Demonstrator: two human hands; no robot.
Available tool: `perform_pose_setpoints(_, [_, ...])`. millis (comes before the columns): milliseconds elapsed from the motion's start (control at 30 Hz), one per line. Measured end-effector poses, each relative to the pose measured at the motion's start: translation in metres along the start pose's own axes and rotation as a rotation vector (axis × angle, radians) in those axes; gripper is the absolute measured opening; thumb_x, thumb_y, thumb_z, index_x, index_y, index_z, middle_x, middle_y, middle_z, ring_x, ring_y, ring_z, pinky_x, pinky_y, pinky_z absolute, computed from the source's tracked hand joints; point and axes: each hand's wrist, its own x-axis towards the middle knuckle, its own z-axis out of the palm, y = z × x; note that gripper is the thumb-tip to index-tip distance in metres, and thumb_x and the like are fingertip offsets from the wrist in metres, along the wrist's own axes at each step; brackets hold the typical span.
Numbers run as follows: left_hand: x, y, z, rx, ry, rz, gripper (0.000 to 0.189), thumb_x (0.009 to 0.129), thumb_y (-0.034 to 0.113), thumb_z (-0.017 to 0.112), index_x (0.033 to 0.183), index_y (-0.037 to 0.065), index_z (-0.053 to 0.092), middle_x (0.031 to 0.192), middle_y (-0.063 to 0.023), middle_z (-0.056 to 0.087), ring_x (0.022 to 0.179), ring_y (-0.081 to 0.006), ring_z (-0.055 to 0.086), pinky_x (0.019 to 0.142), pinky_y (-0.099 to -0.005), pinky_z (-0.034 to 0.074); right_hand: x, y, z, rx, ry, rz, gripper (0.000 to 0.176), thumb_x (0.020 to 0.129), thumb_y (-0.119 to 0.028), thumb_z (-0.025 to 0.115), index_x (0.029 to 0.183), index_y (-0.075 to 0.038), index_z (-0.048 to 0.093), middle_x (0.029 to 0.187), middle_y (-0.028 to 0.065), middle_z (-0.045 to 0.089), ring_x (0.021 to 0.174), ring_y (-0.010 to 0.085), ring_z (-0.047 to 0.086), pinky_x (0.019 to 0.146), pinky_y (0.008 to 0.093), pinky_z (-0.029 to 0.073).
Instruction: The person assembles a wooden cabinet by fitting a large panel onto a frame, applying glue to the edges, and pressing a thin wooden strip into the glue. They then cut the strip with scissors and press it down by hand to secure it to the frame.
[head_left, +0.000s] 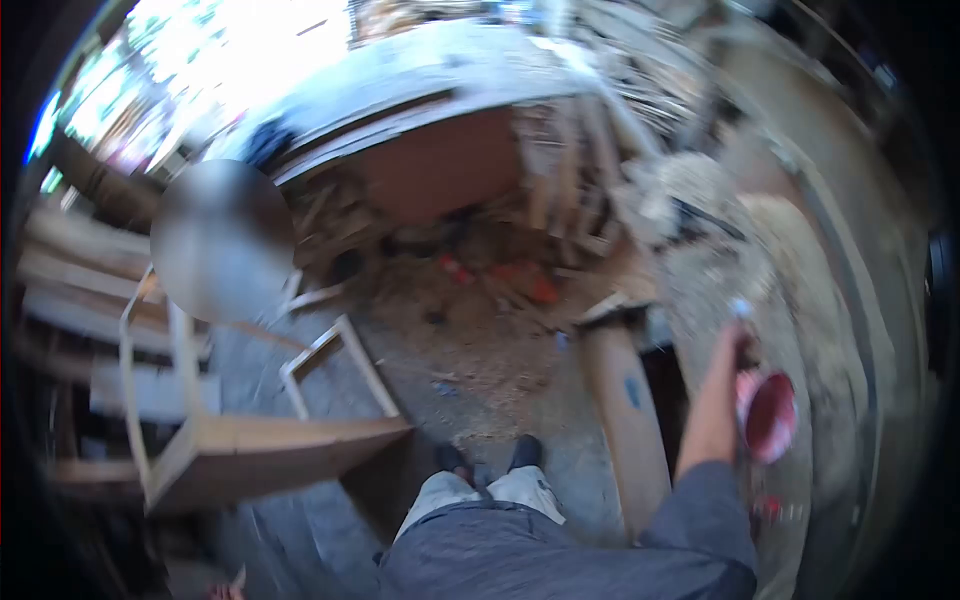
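My right arm reaches out to the right over a dusty workbench [700,275], with my right hand [745,345] at its end, smeared by motion. A small whitish thing [740,308] shows right at its fingertips; I cannot tell if the hand grips it. Just beside the wrist stands a pink round tub [770,418], its mouth facing up. At the lower left edge only a bit of my left hand [228,591] appears, blurred and mostly cut off, below a wooden furniture frame [290,440].
A small wooden frame [345,365] leans near the furniture piece. Sawdust and scraps [470,350] cover the floor ahead of my feet. A board [620,420] stands against the bench's near side. Beyond is a long table [440,60], with stacked wood strips [640,70] to its right.
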Motion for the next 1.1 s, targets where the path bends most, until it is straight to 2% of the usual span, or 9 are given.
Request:
perform_pose_setpoints(33, [-0.019, -0.007, -0.036, 0.007, -0.218, -0.208, 0.031, 0.092, 0.01, 0.052, 0.118, 0.003, 0.069, 0.11, -0.0073, 0.068, 0.094, -0.0258, 0.065, 0.089, -0.0382, 0.051, 0.023, 0.015, 0.011, -0.012, -0.026, -0.041, 0.053, 0.09, -0.051, 0.062, 0.114, -0.005, 0.072, 0.107, 0.0193, 0.073, 0.103, 0.0348, 0.07, 0.086, 0.0475, 0.053])
perform_pose_setpoints(167, [-0.134, -0.08, -0.073, 1.526, 0.151, 0.167, 0.022, 0.077, 0.01, 0.074, 0.097, 0.001, 0.077, 0.091, -0.0121, 0.074, 0.083, -0.0248, 0.068, 0.079, -0.0398, 0.055, 0.126, 0.057, 0.083, -0.008, -0.13, -0.136, 0.054, 0.091, -0.053, 0.063, 0.12, -0.008, 0.071, 0.11, 0.0149, 0.074, 0.099, 0.0329, 0.071, 0.085, 0.0449, 0.053])
perform_pose_setpoints(233, [-0.137, -0.112, -0.104, 0.791, 0.21, -0.332, 0.012, 0.093, 0.008, 0.059, 0.097, 0.006, 0.07, 0.092, -0.0093, 0.069, 0.08, -0.0215, 0.063, 0.074, -0.0381, 0.054, 0.121, 0.031, 0.088, 0.058, -0.143, -0.126, 0.054, 0.091, -0.053, 0.064, 0.123, -0.01, 0.07, 0.111, 0.0127, 0.075, 0.097, 0.032, 0.071, 0.085, 0.0435, 0.054])
perform_pose_setpoints(300, [-0.154, -0.142, -0.108, -0.29, 0.736, -0.492, 0.027, 0.1, 0.007, 0.046, 0.084, 0.017, 0.065, 0.081, -0.0075, 0.066, 0.066, -0.0207, 0.061, 0.059, -0.0386, 0.052, 0.082, -0.005, 0.065, 0.034, -0.121, -0.148, 0.058, 0.084, -0.056, 0.071, 0.118, -0.009, 0.073, 0.104, 0.0138, 0.077, 0.092, 0.0355, 0.072, 0.082, 0.0423, 0.054])
perform_pose_setpoints(433, [-0.199, -0.187, -0.083, -0.355, 0.852, -0.471, 0.029, 0.099, 0.01, 0.045, 0.076, 0.022, 0.058, 0.067, -0.0015, 0.054, 0.048, -0.017, 0.045, 0.047, -0.0323, 0.039, 0.023, -0.036, 0.115, 0.216, -0.194, -0.384, 0.057, 0.09, -0.054, 0.068, 0.119, -0.005, 0.071, 0.102, 0.0177, 0.076, 0.088, 0.0326, 0.072, 0.075, 0.0387, 0.056])
perform_pose_setpoints(533, [-0.222, -0.204, -0.071, -0.268, 0.645, -0.585, 0.023, 0.098, 0.014, 0.043, 0.084, 0.018, 0.061, 0.061, 0.002, 0.044, 0.045, -0.0118, 0.037, 0.043, -0.026, 0.03, -0.176, -0.091, 0.083, 1.126, -0.73, -0.277, 0.03, 0.101, -0.034, 0.062, 0.107, -0.005, 0.064, 0.087, 0.0083, 0.069, 0.072, 0.0157, 0.064, 0.062, 0.0277, 0.054])
perform_pose_setpoints(767, [-0.153, -0.282, -0.082, -0.145, 0.23, -0.805, 0.027, 0.098, 0.044, 0.057, 0.087, 0.019, 0.064, 0.069, 0.0034, 0.051, 0.052, -0.0107, 0.042, 0.047, -0.0255, 0.031, -0.613, -0.182, -0.111, 1.061, -1.394, -0.18, 0.028, 0.099, -0.019, 0.064, 0.122, -0.006, 0.055, 0.101, 0.0056, 0.068, 0.076, 0.0146, 0.067, 0.068, 0.0265, 0.054])
perform_pose_setpoints(800, [-0.151, -0.29, -0.064, -0.113, 0.523, -0.748, 0.024, 0.095, 0.042, 0.064, 0.089, 0.019, 0.064, 0.077, 0.0042, 0.057, 0.061, -0.0115, 0.053, 0.05, -0.0254, 0.041, -0.656, -0.192, -0.137, 1.081, -1.491, -0.165, 0.03, 0.097, -0.016, 0.066, 0.123, -0.006, 0.055, 0.101, 0.0053, 0.068, 0.076, 0.0133, 0.065, 0.069, 0.0263, 0.054])
perform_pose_setpoints(1100, [-0.01, -0.376, -0.165, 0.009, 0.488, -1.026, 0.018, 0.096, 0.032, 0.06, 0.092, 0.014, 0.062, 0.08, -0.0069, 0.06, 0.07, -0.0221, 0.059, 0.058, -0.0354, 0.048, -0.888, -0.238, -0.304, 1.334, -1.975, -0.476, 0.035, 0.098, -0.02, 0.066, 0.123, 0.002, 0.056, 0.1, 0.0095, 0.064, 0.079, 0.016, 0.063, 0.073, 0.0338, 0.055])
